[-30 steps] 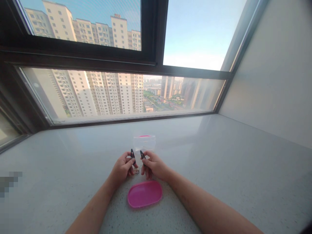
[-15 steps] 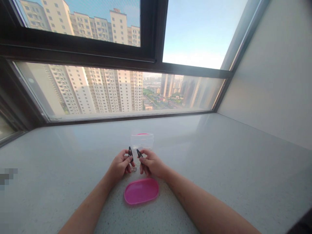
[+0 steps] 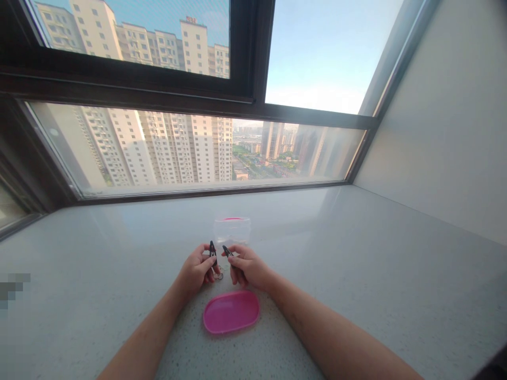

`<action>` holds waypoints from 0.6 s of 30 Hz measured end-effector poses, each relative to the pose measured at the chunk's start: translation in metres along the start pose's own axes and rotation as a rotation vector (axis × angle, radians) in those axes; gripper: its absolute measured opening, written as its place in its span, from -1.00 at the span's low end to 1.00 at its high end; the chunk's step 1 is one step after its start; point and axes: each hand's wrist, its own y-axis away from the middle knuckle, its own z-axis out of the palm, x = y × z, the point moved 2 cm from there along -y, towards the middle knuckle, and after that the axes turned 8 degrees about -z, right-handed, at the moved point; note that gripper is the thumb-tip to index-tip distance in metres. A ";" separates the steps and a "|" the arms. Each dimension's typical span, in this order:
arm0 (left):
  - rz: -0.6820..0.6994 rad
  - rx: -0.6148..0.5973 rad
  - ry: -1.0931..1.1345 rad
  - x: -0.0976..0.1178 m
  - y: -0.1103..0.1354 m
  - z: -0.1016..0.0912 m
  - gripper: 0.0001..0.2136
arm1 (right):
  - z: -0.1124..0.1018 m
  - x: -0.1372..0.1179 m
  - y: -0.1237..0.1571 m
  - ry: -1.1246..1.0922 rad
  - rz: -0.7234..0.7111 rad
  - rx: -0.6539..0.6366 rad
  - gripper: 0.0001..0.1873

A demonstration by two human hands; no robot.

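My left hand (image 3: 197, 268) pinches a black snap hair clip (image 3: 213, 252), held upright between thumb and fingers. In my right hand (image 3: 247, 264) a second black hair clip (image 3: 227, 250) is gripped, its tip leaning left toward the first one. The two clips are apart. Small ring-like items (image 3: 220, 274), partly hidden by my left fingers, lie on the surface between the hands; I cannot make out their kind. Nearer to me lies a pink oval lid or shallow tray (image 3: 231, 312). Just beyond the hands stands a clear plastic container (image 3: 232, 231) with a bit of pink at its top.
The pale speckled sill (image 3: 356, 274) extends on both sides of my arms. A dark-framed window (image 3: 222, 193) closes it off at the back, with tall buildings outside. On the right rises a plain white wall (image 3: 443, 142).
The right-hand clip has tilted a little and turned slightly. Otherwise both hands keep nearly the same pose, and the whole view has shifted slightly.
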 end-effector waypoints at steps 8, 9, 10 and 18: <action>0.000 0.017 -0.011 -0.001 -0.001 0.000 -0.69 | -0.001 0.002 -0.001 0.019 0.010 0.001 -0.55; -0.001 0.022 -0.010 -0.001 -0.001 0.000 -0.68 | -0.001 0.002 -0.001 0.019 0.012 0.002 -0.56; -0.002 0.028 -0.008 -0.001 -0.001 -0.001 -0.67 | -0.001 0.002 -0.001 0.018 0.014 0.000 -0.57; -0.001 0.036 -0.021 -0.004 -0.001 -0.003 -0.62 | -0.002 0.004 -0.001 0.010 0.016 0.016 -0.58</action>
